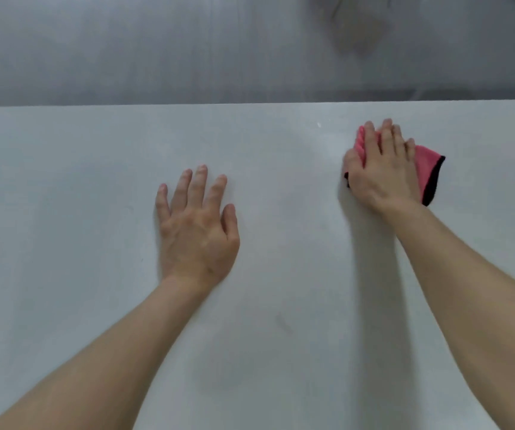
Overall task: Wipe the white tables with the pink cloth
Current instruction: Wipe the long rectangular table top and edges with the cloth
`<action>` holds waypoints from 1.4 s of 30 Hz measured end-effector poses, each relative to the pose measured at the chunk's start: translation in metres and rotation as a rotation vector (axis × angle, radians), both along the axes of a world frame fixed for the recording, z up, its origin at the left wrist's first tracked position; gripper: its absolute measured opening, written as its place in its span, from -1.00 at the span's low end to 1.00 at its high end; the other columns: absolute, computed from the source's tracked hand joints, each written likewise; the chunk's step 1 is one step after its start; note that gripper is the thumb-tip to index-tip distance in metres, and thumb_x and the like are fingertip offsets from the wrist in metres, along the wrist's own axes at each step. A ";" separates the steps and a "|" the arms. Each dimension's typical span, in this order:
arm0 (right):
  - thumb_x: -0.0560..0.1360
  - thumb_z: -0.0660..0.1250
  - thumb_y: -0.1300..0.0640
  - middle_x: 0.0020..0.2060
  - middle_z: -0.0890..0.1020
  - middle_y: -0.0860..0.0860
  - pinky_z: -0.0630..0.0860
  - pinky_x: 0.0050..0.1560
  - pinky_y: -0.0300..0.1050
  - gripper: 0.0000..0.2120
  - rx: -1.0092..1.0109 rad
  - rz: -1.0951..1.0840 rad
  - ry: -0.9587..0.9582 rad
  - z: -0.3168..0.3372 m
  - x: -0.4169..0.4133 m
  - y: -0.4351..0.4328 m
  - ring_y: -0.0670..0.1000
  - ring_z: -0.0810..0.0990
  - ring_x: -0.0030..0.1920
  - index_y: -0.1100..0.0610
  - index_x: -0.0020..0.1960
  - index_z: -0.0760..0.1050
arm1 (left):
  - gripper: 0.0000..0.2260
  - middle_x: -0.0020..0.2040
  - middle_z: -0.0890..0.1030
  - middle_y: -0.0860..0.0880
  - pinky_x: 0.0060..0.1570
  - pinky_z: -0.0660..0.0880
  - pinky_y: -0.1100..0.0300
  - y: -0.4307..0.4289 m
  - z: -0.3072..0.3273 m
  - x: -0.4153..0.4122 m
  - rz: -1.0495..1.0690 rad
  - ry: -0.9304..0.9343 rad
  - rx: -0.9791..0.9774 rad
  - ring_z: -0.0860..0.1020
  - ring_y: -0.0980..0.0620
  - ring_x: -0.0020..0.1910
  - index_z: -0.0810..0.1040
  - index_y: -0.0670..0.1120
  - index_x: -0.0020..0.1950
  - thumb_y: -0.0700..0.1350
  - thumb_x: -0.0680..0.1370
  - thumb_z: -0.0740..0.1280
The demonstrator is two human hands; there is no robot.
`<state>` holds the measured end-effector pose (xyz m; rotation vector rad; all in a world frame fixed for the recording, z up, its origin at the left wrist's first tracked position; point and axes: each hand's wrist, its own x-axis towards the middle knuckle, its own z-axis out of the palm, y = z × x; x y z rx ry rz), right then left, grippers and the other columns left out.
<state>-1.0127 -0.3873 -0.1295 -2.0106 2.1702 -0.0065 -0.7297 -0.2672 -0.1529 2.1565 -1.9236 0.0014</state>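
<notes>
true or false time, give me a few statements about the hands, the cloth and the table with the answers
1. The right hand presses on the pink cloth with straight fingers. True.
2. The left hand grips a corner of the cloth. False: it rests flat on the bare white table, apart from the cloth.
3. The cloth has a black trim. True.
4. The cloth lies at the table's near edge. False: it lies nearer the far edge.
</notes>
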 end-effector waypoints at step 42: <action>0.62 -0.22 -0.31 0.77 0.05 0.06 -0.17 0.74 0.08 -0.21 -0.059 0.006 -0.046 0.001 -0.120 -0.083 0.05 -0.04 0.76 -0.04 0.78 0.04 | -0.58 0.49 0.56 -0.17 0.49 0.35 -0.24 0.002 0.025 -0.054 -0.052 -0.097 -0.047 0.47 -0.23 0.50 0.57 -0.11 0.48 0.03 0.72 0.16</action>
